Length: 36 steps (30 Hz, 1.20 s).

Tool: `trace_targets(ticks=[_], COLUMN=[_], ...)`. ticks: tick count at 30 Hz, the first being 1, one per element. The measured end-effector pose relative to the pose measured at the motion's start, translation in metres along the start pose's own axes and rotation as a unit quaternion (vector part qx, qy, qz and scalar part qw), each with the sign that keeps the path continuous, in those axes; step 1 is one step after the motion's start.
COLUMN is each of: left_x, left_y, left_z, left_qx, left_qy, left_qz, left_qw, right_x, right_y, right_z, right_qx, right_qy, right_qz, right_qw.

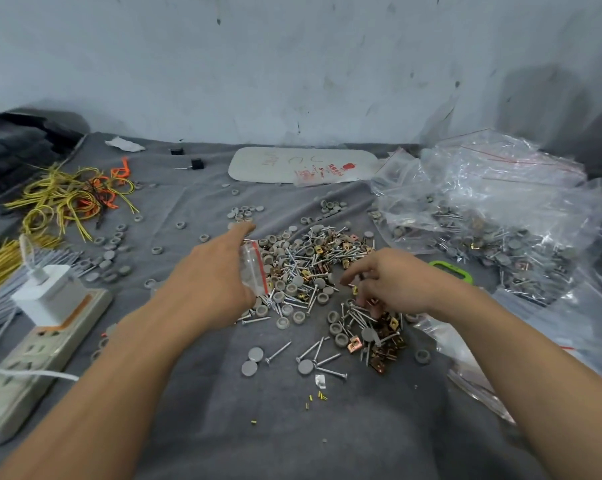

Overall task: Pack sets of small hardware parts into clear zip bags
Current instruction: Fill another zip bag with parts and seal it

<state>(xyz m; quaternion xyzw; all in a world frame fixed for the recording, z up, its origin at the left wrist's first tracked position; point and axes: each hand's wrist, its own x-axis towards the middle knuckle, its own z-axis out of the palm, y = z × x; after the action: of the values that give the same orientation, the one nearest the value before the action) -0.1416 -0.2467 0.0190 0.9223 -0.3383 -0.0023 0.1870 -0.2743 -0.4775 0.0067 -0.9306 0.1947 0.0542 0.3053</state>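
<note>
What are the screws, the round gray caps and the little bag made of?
Screws: probably steel; they gleam silvery. Gray caps: likely plastic, dull and matte. Little bag in the left hand: thin clear plastic, see-through and glossy, with a red zip strip.

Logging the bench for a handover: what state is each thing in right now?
small zip bag, held by left hand; open or sealed unclear.
right hand, fingers curled into the loose parts pile; grasp unclear.
charger, plugged into power strip.
large clear bag, crumpled, holding parts.
</note>
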Motion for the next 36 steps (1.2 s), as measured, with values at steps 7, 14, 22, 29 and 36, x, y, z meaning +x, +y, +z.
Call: trace_targets(ticks=[7, 14, 22, 29, 36], left_x=[-0.002, -0.002, -0.002, -0.001, -0.001], left_y=[0.006, 0.006, 0.005, 0.004, 0.005], left_z=[0.002, 0.004, 0.006, 0.008, 0.007], left_qx=[0.008, 0.007, 0.032, 0.039, 0.044], left_qy=[-0.011, -0.019, -0.017, -0.010, -0.010], left_qz=[0.017, 0.018, 0.028, 0.031, 0.035], left_qw=[1.000, 1.000, 0.999, 0.999, 0.998], right_x=[-0.008, -0.012, -0.007, -0.008, -0.011], right_y=[0.006, 0.010, 0.009, 0.007, 0.002], right_z=[-0.003, -0.006, -0.007, -0.009, -0.001], right_qx=[0.064, 0.132, 0.112, 0.117, 0.141], right_qy=[0.012, 0.073, 0.175, 0.223, 0.165], right_qz=[0.002, 0.030, 0.066, 0.059, 0.012], right_qw=[0.998, 0.988, 0.976, 0.966, 0.976])
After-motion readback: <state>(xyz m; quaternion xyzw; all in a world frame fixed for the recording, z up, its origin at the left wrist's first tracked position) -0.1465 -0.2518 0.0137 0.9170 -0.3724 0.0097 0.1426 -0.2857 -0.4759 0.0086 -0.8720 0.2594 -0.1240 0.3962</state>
